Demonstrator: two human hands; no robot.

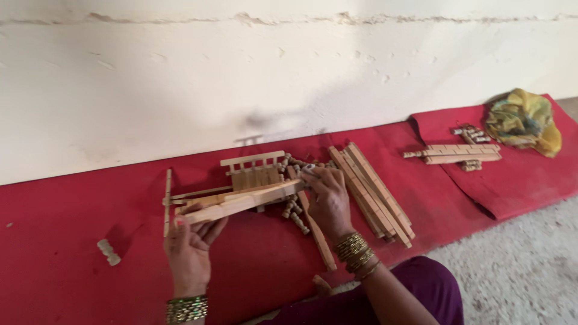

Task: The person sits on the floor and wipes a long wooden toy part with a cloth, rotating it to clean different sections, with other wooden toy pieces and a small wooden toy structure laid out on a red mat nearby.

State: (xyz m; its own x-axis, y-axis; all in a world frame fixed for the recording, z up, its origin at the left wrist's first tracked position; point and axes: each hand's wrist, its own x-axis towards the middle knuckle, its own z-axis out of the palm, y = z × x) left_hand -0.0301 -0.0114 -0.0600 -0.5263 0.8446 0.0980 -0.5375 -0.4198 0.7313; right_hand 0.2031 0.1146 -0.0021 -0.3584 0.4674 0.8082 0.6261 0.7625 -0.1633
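A long pale wooden bar [241, 203] is held level between both hands over a red mat [72, 241]. My left hand [189, 247] grips its left end. My right hand [328, 201] holds the right end, fingers curled over it. Just behind the bar stands a small wooden frame with short upright slats [253, 168], and thin wooden sticks [174, 195] lie to its left. Several small turned wooden pegs [295, 216] lie scattered under and beside my right hand.
A bundle of long wooden bars [373, 192] lies right of my right hand. Farther right sit more bars and pegs [460, 153] and a crumpled yellow-green cloth [524, 120]. One loose peg [108, 251] lies at left. A white wall runs behind.
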